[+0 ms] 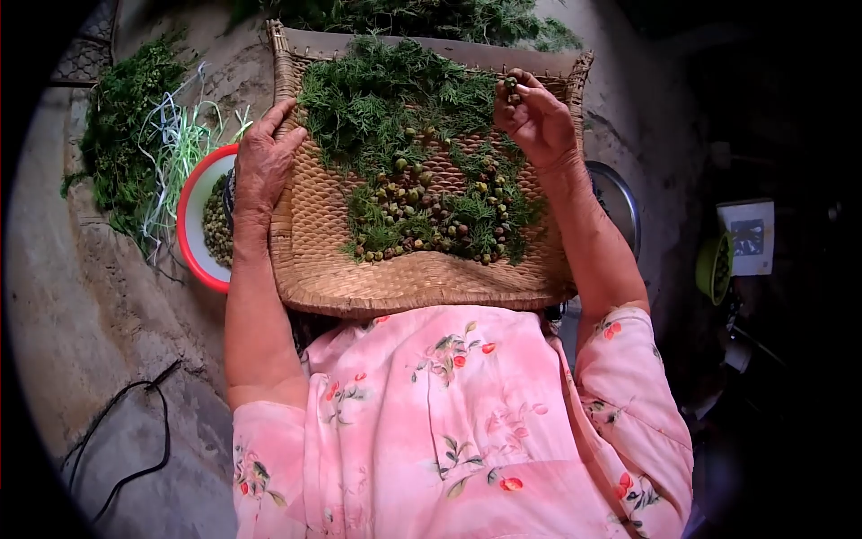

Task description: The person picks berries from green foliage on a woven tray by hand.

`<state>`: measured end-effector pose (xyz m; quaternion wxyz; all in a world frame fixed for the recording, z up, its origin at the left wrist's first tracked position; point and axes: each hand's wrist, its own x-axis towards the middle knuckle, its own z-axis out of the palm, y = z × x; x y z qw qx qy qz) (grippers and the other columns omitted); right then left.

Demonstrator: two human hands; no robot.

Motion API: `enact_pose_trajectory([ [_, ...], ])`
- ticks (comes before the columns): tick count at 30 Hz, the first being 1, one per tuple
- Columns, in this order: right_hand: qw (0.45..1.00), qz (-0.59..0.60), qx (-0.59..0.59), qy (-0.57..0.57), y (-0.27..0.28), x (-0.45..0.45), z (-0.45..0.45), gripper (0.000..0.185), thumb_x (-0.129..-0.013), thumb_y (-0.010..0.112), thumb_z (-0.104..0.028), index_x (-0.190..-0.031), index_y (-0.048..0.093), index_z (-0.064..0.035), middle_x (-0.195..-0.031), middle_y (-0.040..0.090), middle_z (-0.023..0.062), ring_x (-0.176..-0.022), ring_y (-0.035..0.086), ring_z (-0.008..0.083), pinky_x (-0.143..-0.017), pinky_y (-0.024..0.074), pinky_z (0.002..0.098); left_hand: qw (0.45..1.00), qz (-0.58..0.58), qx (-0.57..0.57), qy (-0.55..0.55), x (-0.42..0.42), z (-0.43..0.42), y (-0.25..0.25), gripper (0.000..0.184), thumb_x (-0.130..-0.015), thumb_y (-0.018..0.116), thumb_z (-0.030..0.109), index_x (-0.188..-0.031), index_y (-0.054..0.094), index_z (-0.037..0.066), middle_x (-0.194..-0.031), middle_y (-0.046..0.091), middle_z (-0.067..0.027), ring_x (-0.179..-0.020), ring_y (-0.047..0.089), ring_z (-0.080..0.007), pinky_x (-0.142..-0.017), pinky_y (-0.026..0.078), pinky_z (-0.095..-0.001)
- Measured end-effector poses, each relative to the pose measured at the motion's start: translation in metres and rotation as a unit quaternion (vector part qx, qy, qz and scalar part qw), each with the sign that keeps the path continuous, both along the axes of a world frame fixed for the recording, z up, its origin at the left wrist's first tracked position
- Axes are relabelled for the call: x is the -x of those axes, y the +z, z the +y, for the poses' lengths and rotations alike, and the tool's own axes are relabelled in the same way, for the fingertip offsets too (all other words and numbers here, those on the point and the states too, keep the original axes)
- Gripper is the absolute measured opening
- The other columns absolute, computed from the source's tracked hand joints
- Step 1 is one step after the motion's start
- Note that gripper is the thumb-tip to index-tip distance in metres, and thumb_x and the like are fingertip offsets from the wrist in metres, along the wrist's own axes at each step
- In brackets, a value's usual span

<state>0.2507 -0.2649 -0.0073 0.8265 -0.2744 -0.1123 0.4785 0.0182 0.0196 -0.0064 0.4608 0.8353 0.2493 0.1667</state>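
Observation:
A woven basket tray rests in front of my body. Green leafy sprigs cover its upper part, and small round green-brown cones lie scattered over its middle. At the tray's left edge, my left hand grips the rim, thumb on the inner side. My right hand is raised over the upper right of the tray, its fingertips pinching a few small cones.
Left of the tray, partly under my left forearm, is a red-rimmed white bowl of cones. Beyond it lie white-green strings and more greenery. A metal basin sits right, a green basket farther right, a black cable lower left.

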Motion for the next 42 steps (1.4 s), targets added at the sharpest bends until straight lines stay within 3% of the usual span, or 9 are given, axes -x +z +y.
enact_pose_trajectory([
  [10, 1.0, 0.006, 0.007, -0.022, 0.01, 0.012, 0.017, 0.021, -0.092, 0.053, -0.022, -0.098, 0.056, -0.003, -0.088, 0.061, 0.0123, -0.074, 0.059, 0.0196, -0.056, 0.048, 0.0308, 1.0, -0.008, -0.005, 0.005, 0.0, 0.002, -0.005, 0.045, -0.078, 0.061, 0.016, -0.121, 0.055, 0.005, -0.097, 0.064, -0.0135, -0.082, 0.061, -0.0179, -0.077, 0.047, -0.0292],
  [11, 0.986, -0.091, 0.137, -0.028, 0.003, 0.011, 0.017, 0.022, -0.09, 0.056, -0.023, -0.099, 0.057, -0.0022, -0.082, 0.061, 0.0103, -0.068, 0.058, 0.0166, -0.053, 0.0464, 0.0293, 1.0, -0.013, -0.01, 0.001, 0.0, 0.003, -0.006, 0.045, -0.078, 0.061, 0.016, -0.121, 0.055, 0.005, -0.097, 0.064, -0.0135, -0.082, 0.061, -0.018, -0.077, 0.047, -0.0291],
  [16, 0.715, -0.456, 0.528, 0.029, -0.015, 0.031, 0.023, 0.021, -0.076, 0.067, -0.018, -0.09, 0.066, -0.0023, -0.077, 0.064, 0.0053, -0.067, 0.059, 0.0155, -0.061, 0.048, 0.0303, 1.0, -0.009, -0.003, 0.0, 0.0, 0.002, -0.004, 0.045, -0.078, 0.061, 0.016, -0.121, 0.055, 0.005, -0.097, 0.064, -0.0135, -0.083, 0.061, -0.0179, -0.077, 0.047, -0.0286],
  [24, 0.51, -0.68, 0.527, 0.014, -0.041, 0.052, 0.039, 0.024, -0.073, 0.071, -0.015, -0.093, 0.062, -0.0045, -0.079, 0.062, 0.0112, -0.073, 0.06, 0.0217, -0.069, 0.0488, 0.0359, 1.0, -0.016, 0.01, 0.002, 0.0, 0.004, -0.006, 0.045, -0.077, 0.061, 0.014, -0.121, 0.055, 0.004, -0.1, 0.065, -0.013, -0.084, 0.061, -0.0165, -0.078, 0.047, -0.0277],
  [26, 0.51, -0.688, 0.516, 0.01, -0.042, 0.047, 0.038, 0.021, -0.075, 0.068, -0.013, -0.091, 0.061, -0.003, -0.077, 0.061, 0.0087, -0.071, 0.059, 0.0204, -0.068, 0.049, 0.0357, 1.0, -0.007, 0.016, 0.004, 0.0, 0.002, -0.004, 0.046, -0.077, 0.06, 0.014, -0.121, 0.055, 0.004, -0.102, 0.064, -0.013, -0.086, 0.061, -0.0162, -0.079, 0.047, -0.0275],
  [30, 0.876, -0.275, 0.396, 0.012, -0.024, 0.037, 0.033, 0.019, -0.078, 0.063, -0.011, -0.092, 0.056, -0.0007, -0.073, 0.057, 0.0049, -0.062, 0.054, 0.0109, -0.05, 0.0423, 0.0244, 1.0, -0.013, 0.014, 0.006, 0.0, 0.002, -0.005, 0.046, -0.077, 0.06, 0.014, -0.121, 0.054, 0.004, -0.104, 0.064, -0.0136, -0.087, 0.062, -0.0171, -0.08, 0.047, -0.0277],
  [32, 0.926, -0.186, 0.329, -0.021, -0.026, 0.03, 0.032, 0.025, -0.074, 0.061, -0.011, -0.095, 0.058, 0.0009, -0.072, 0.059, 0.0072, -0.057, 0.053, 0.0119, -0.051, 0.046, 0.0275, 1.0, -0.011, -0.003, 0.003, 0.0, 0.002, -0.003, 0.045, -0.077, 0.06, 0.014, -0.121, 0.055, 0.003, -0.105, 0.064, -0.0142, -0.089, 0.062, -0.0183, -0.081, 0.047, -0.0283],
  [40, 0.847, -0.322, 0.423, 0.023, -0.037, 0.032, 0.043, 0.026, -0.075, 0.062, -0.014, -0.098, 0.06, -0.0016, -0.076, 0.062, 0.0079, -0.067, 0.058, 0.0154, -0.06, 0.0491, 0.0305, 1.0, -0.015, -0.005, -0.004, 0.0, 0.004, -0.006, 0.044, -0.077, 0.06, 0.014, -0.119, 0.055, 0.002, -0.105, 0.064, -0.015, -0.09, 0.062, -0.0194, -0.082, 0.047, -0.0283],
  [42, 0.716, -0.529, 0.455, 0.021, -0.043, 0.035, 0.052, 0.022, -0.075, 0.062, -0.015, -0.095, 0.063, -0.0048, -0.079, 0.064, 0.0107, -0.071, 0.061, 0.0199, -0.068, 0.05, 0.0327, 1.0, -0.016, -0.007, -0.005, 0.0, 0.003, -0.005, 0.044, -0.077, 0.06, 0.014, -0.119, 0.055, 0.002, -0.105, 0.064, -0.015, -0.09, 0.062, -0.0194, -0.083, 0.047, -0.028],
])
